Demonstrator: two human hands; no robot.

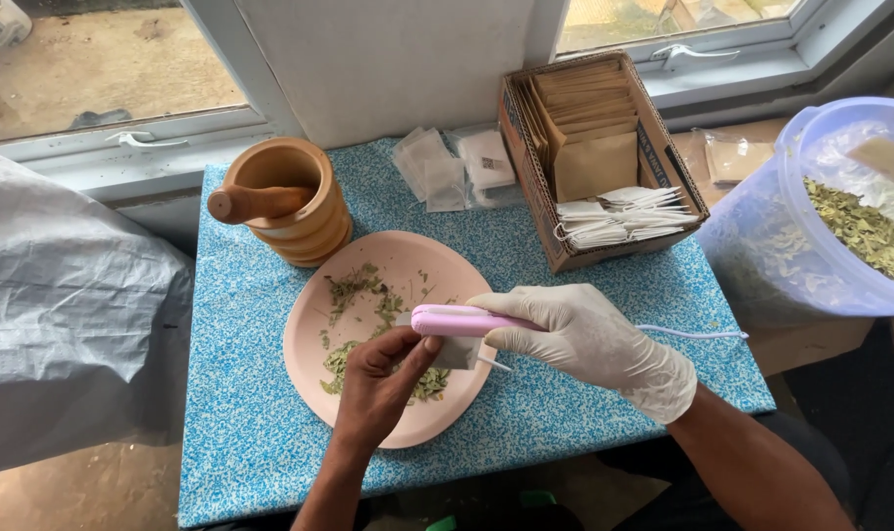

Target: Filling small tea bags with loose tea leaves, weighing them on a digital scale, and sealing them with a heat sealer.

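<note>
Two hands over pink plate (314,379): right hand (590,339), gloved, grip closed on pink sealer (462,320), left hand (383,379) pinching small sachet (455,352) steady betw. sealer's arms, above leaf bits (354,290).

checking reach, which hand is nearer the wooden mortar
Left. The bare left hand is over the pink plate, just below the wooden mortar; the gloved right hand is farther right, holding the pink sealer.

A small desk (585,265) covered in blue speckled cloth stands against a white wall panel (388,59) between two white-framed windows (103,69), each with a latch handle. Daylight comes through the glass, showing bare ground outside. Grey plastic sheeting (63,305) hangs at the left above a brownish floor (83,492).
</note>
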